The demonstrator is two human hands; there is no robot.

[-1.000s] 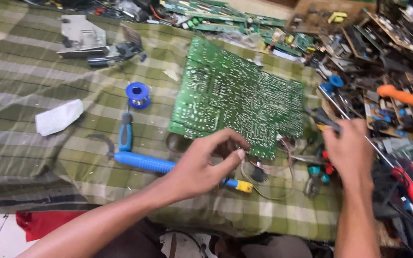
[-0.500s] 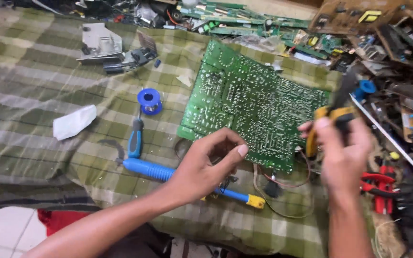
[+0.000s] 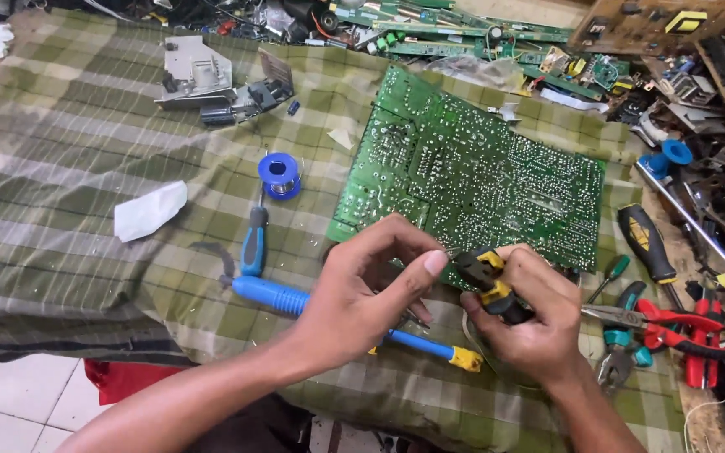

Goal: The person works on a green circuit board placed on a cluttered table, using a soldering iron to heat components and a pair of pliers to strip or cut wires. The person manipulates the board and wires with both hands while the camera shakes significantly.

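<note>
The right hand (image 3: 530, 323) is clamped around a black-and-yellow handled tool (image 3: 490, 283) at the near edge of the flat green circuit board (image 3: 472, 180), which lies solder-dotted side up toward the table's far right. The left hand (image 3: 367, 289) has its fingertips pinched together at the tool's tip, above a smooth blue plastic desoldering pump (image 3: 279, 295) lying on the checked green cloth (image 3: 69, 151).

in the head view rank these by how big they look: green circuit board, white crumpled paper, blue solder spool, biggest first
1. green circuit board, by far the largest.
2. white crumpled paper, much smaller.
3. blue solder spool, the smallest.
All lie on the cloth at similar distances, so the order looks sound.
</note>
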